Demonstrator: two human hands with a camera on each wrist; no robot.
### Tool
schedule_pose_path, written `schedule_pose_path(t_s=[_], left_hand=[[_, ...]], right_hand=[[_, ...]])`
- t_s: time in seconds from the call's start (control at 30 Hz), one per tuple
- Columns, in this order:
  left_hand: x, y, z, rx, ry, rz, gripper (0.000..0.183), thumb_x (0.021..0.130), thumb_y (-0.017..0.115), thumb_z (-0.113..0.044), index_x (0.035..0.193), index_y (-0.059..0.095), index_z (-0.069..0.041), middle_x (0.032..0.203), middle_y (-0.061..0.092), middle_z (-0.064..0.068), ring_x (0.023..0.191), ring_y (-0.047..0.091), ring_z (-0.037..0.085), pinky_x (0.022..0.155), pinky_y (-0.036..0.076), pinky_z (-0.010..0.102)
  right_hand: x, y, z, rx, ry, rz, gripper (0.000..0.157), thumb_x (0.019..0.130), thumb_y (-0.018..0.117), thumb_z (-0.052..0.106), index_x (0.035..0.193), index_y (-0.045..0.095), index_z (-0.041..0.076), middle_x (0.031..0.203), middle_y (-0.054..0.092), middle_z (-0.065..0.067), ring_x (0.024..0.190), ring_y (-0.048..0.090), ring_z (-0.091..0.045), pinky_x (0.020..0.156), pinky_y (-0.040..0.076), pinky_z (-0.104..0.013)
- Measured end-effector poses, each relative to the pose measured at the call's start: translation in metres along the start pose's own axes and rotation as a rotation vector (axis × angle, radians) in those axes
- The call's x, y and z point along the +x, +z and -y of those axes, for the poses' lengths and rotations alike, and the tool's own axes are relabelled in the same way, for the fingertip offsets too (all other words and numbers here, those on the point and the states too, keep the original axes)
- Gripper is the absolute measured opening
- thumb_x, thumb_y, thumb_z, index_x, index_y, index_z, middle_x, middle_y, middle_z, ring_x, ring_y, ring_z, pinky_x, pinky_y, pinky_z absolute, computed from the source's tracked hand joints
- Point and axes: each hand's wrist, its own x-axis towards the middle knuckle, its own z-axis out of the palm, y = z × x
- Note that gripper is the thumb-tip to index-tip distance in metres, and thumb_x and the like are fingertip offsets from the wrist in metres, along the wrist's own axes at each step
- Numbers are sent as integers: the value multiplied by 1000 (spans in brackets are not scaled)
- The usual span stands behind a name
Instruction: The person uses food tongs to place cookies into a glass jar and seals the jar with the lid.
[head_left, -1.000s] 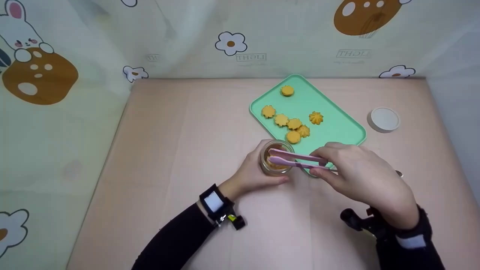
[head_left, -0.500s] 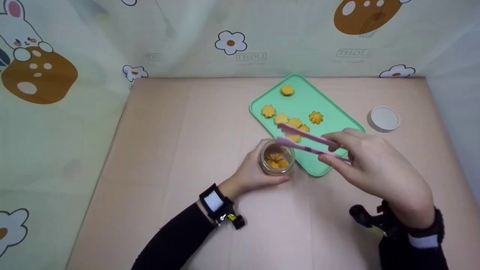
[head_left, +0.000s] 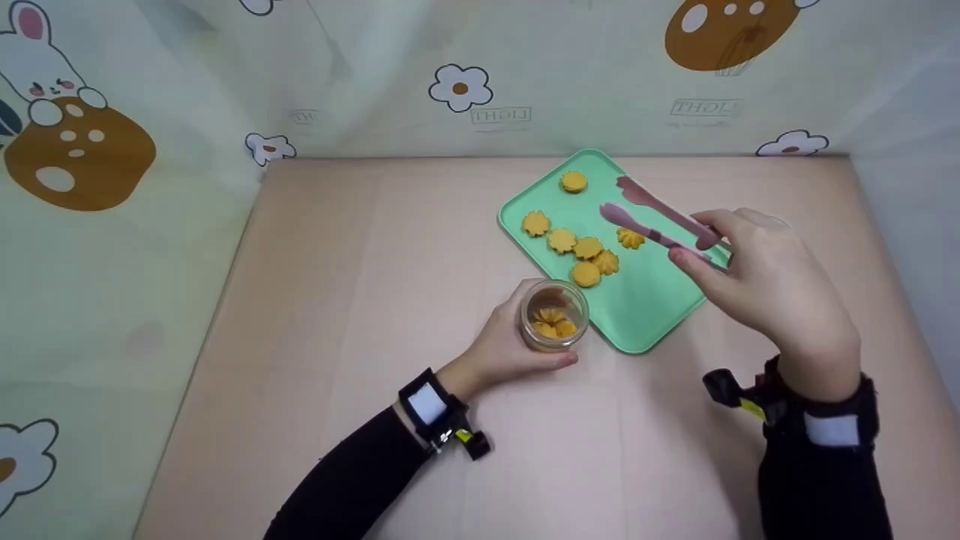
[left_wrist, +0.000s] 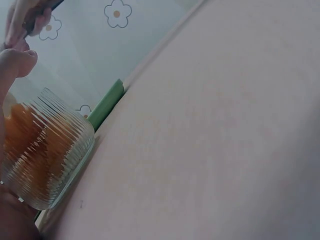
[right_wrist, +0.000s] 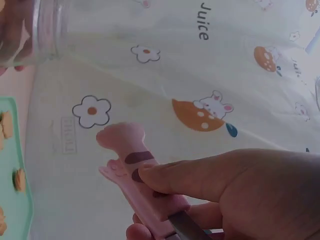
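My left hand is wrapped round a ribbed glass jar, its mouth facing up, with several yellow cookies inside. In the left wrist view the jar shows cookies through its wall. Between thumb and fingers, my right hand pinches pink tongs over the green tray. The tongs' arms stand apart with nothing between the tips. Right below them lies a ridged cookie, partly hidden by the tongs. The right wrist view shows the thumb pressing the striped pink tongs.
Several more cookies lie on the tray's left half and one cookie near its back corner. A white round lid rests on the table right of the tray. A patterned sheet stands behind the table.
The right hand has drawn the tongs out of the jar and moved them up and right over the tray. The tongs' arms have spread wider. Left hand and jar have stayed in place.
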Motion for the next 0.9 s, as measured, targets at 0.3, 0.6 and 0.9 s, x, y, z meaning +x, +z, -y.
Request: schedule_pose_path(t_s=[0.3,0.6,0.9], left_hand=[[0,1,-1,-6,-3,-3,92,75,103,-25,151,52,-19,142,67,-5,135,61,17,123,45,40],[-1,0,-1,-4,-13,-3,92,75,103,-25,152,51,-20,143,66,-6,136,61,16,123,44,40],[-1,0,-1,-9,-19,-1,93,75,103,-24,151,51,-19,142,67,-5,136,61,16,123,44,40]], right_hand=[[19,17,-31,-122,148,176,46,103,73,32,121,67,-10,93,69,-24,90,62,-43,81,47,-58],[28,28,-34,-122,254,307,48,105,69,35,121,63,-11,93,63,-24,87,61,-42,68,52,-56],[31,39,-32,-149,277,318,55,105,70,37,126,64,-13,101,63,-30,88,63,-45,68,53,-59]])
